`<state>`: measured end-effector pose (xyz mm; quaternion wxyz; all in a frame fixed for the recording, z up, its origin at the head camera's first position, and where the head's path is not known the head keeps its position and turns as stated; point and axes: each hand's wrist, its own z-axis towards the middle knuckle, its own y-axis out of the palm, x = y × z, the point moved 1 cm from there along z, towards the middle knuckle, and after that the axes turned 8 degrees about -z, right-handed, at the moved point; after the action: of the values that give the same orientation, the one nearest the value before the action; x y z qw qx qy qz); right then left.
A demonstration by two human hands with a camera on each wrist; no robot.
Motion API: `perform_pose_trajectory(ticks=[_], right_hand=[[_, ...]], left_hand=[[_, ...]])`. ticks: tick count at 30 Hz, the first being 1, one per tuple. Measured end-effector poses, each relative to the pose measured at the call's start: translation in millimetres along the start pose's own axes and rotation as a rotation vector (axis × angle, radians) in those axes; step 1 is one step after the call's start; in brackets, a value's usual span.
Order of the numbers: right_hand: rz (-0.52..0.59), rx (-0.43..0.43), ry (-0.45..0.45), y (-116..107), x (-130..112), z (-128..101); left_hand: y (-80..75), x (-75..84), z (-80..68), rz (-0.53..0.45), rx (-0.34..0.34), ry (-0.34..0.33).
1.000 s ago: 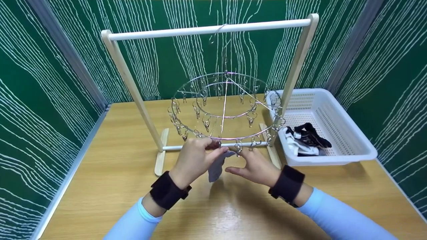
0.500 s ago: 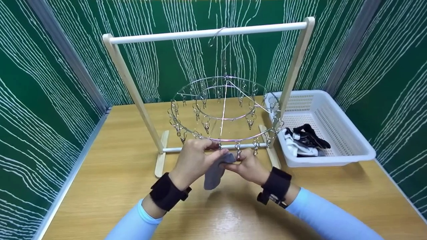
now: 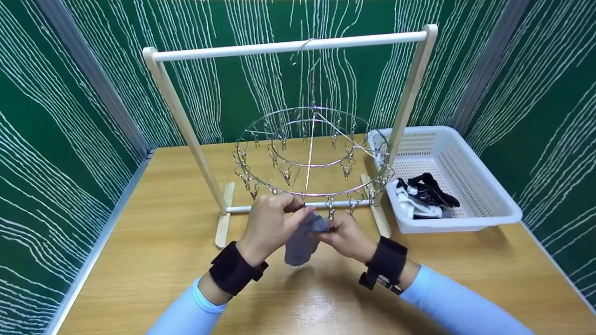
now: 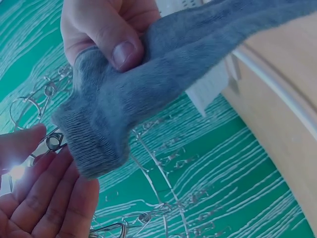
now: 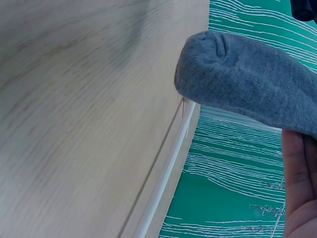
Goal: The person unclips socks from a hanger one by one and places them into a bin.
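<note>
Socks first: from the head view, we see our left hand (image 3: pixel 272 222) and right hand (image 3: pixel 342 234) both pinching a gray sock (image 3: pixel 301 240) just under the clip ring (image 3: pixel 309 158). Left wrist view: our right thumb presses the sock's (image 4: pixel 148 94) cuff by a clip (image 4: pixel 53 141). Right wrist view: the sock's (image 5: pixel 247 82) toe hangs over the table (image 5: pixel 74 109).

Right hand (image 3: pixel 342 235) has closed in on the grey sock (image 3: pixel 302 239): a second ago it was spread flat, palm up, just right of the sock and below the front edge of the round clip hanger (image 3: pixel 312 153); now its thumb and fingers pinch the sock's upper end right under the hanger's front clips. The wrist has shifted left toward the hanger's centre. The sock hangs lower and fuller under the hanger rim, more of it showing between the two hands. Left hand (image 3: pixel 272 223) has edged up slightly, fingertips at a clip (image 4: pixel 53 141) on the hanger's front rim, beside the sock cuff.
</note>
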<state>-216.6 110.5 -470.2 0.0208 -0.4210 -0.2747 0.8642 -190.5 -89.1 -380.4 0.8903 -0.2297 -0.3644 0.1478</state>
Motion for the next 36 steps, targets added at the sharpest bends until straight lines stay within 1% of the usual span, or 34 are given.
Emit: perform_pose_trajectory(ticks=[5, 9, 12, 19, 23, 28, 30, 33, 36], right_hand=[[0.004, -0.016, -0.007, -0.9, 0.6, -4.8], [0.010, -0.057, -0.006, -2.9, 0.9, -8.6], [0.015, -0.078, -0.002, -6.0, 1.0, -11.3], [0.031, -0.106, -0.002, -19.5, -0.7, -17.8], [0.014, -0.118, -0.040, -28.1, 2.5, -21.6], [0.004, -0.141, -0.106, -42.1, 2.6, -24.6], [0.011, -0.149, -0.134, -49.2, 0.9, -24.6], [-0.005, -0.137, -0.187, -62.0, -1.4, -24.1], [-0.008, -0.140, -0.217, -77.4, -4.5, -23.7]], left_hand=[[0.2, 0.4, 0.0, 0.001, 0.027, 0.033], [0.6, -1.4, 0.1, -0.003, 0.036, 0.034], [0.8, -3.0, -0.4, -0.014, 0.032, 0.013], [-1.7, -2.7, -0.2, -0.043, 0.029, -0.073], [-2.5, -3.7, 0.1, -0.037, 0.033, -0.095], [-2.9, -6.1, -1.0, -0.021, 0.036, -0.102], [-3.1, -7.6, -1.4, -0.020, 0.037, -0.102], [-3.7, -8.8, -2.3, -0.007, 0.043, -0.108], [-4.5, -9.9, -3.0, -0.003, 0.042, -0.123]])
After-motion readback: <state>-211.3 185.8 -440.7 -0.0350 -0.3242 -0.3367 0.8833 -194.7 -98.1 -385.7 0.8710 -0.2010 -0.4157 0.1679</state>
